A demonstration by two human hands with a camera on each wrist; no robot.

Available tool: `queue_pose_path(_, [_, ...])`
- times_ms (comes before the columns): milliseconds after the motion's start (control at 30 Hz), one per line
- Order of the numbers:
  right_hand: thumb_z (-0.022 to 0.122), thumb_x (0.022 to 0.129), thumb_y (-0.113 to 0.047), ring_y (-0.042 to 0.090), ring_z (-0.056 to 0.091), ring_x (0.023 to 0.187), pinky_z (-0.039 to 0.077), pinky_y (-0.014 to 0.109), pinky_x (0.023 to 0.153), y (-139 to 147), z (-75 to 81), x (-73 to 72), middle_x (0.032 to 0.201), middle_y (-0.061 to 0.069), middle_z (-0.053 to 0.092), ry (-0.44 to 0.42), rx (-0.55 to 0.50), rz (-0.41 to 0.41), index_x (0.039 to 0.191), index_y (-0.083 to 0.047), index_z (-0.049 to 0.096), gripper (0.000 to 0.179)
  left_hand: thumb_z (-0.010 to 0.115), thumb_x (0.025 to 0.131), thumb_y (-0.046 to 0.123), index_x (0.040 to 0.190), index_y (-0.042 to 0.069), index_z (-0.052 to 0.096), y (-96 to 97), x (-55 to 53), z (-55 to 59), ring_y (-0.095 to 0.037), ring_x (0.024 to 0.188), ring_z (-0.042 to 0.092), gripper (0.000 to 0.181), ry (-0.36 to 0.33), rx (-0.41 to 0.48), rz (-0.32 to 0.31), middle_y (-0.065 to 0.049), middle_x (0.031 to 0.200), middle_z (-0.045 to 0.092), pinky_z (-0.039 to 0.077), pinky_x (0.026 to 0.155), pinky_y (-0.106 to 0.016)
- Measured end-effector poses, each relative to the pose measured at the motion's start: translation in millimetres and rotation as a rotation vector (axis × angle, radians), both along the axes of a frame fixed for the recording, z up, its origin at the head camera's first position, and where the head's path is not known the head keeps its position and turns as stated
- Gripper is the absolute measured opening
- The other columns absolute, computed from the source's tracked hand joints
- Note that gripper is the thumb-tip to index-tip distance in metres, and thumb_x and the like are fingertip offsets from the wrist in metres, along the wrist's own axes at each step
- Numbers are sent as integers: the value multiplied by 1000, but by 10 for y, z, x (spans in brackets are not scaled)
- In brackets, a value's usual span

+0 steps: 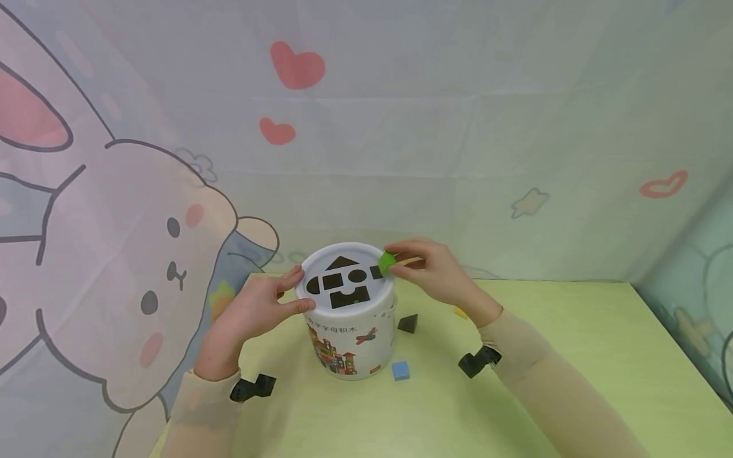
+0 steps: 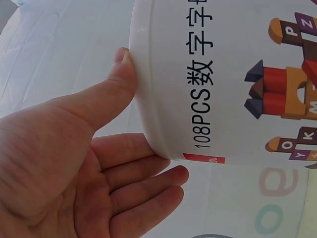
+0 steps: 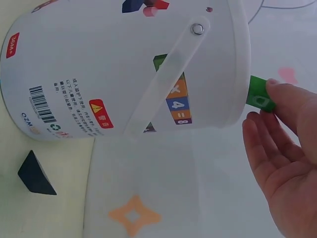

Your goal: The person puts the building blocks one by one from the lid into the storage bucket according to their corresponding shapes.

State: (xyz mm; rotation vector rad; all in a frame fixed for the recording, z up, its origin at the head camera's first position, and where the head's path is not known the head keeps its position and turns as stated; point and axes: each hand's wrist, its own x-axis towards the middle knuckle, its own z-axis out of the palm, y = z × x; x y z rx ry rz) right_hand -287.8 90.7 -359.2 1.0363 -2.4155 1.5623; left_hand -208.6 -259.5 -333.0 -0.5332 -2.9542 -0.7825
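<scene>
A white bucket (image 1: 349, 343) of building blocks stands upright, its lid (image 1: 343, 298) cut with shaped holes. My left hand (image 1: 260, 305) rests against the left side of the lid's rim, thumb towards the front and fingers farther back. In the left wrist view the left fingers (image 2: 143, 193) are mostly straight. Between thumb and fingertips, my right hand (image 1: 432, 270) pinches a green block (image 1: 386, 262) over the lid's right edge, close to a square hole (image 1: 376, 273). The right wrist view shows a pale letter on the green block (image 3: 260, 93).
On the green table (image 1: 429, 420), a blue block (image 1: 401, 371) lies in front of the bucket and a dark triangular block (image 1: 408, 324) to its right. A yellow piece (image 1: 460, 312) shows partly behind my right wrist. A printed cloth (image 1: 412, 140) hangs behind the table.
</scene>
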Motion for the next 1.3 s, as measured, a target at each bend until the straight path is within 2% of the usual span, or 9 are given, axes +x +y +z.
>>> queue_pose_path(267, [77,100,-7,26,70,118,59,33,98,-158,23,-33,133,11,70,13,106,4,136,0,72,38,80,97,41,158,1,46,2,-12,-11,-45,136,57,80,4,2,0,-15,162,44,51,107,-59])
queue_pose_path(567, [77,101,-7,28,68,121,59,36,98,-202,41,-10,133,13,69,39,155,-7,138,2,70,39,79,98,42,158,2,47,-2,7,0,-45,136,57,80,8,-5,5,-16,162,44,52,105,-60])
queue_pose_path(900, [74,104,-13,31,61,133,58,39,101,-208,44,11,143,13,64,-51,192,-47,142,-2,69,40,80,97,41,158,1,47,-5,9,-6,-44,136,57,80,15,-1,0,-15,162,44,53,104,-59])
queue_pose_path(1300, [74,104,-16,29,59,135,57,39,102,-215,-2,29,145,11,63,-91,171,-94,143,-5,69,41,79,99,42,158,1,47,-1,14,3,-45,137,57,79,-1,16,0,-15,162,44,51,107,-60])
